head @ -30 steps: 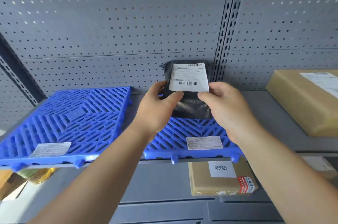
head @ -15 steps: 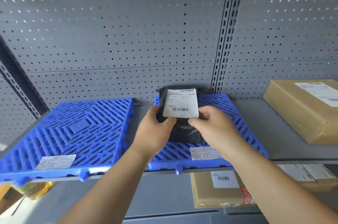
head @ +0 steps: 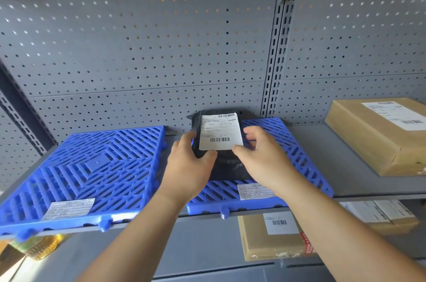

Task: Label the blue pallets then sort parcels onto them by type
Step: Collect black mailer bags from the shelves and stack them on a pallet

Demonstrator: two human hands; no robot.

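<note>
Black parcel comes down onto the right-hand pallet.

Against the grey pegboard shelving (head: pixel 138 51) lie two blue pallets, the left pallet (head: pixel 92 166) bare, the right pallet (head: pixel 292 143) now bearing the black parcel (head: pixel 228 166), which a second ago was held higher. It looks nearly placed, so one parcel is about sorted. The left hand (head: pixel 186 166) grips its left edge. The right hand (head: pixel 265 162) has its thumb at the corner of the parcel label (head: pixel 220 132), but its fingers are blurred and I cannot tell its hold. Each pallet's front sticker (head: pixel 69 209) is unreadable; only the barcode shows.
</note>
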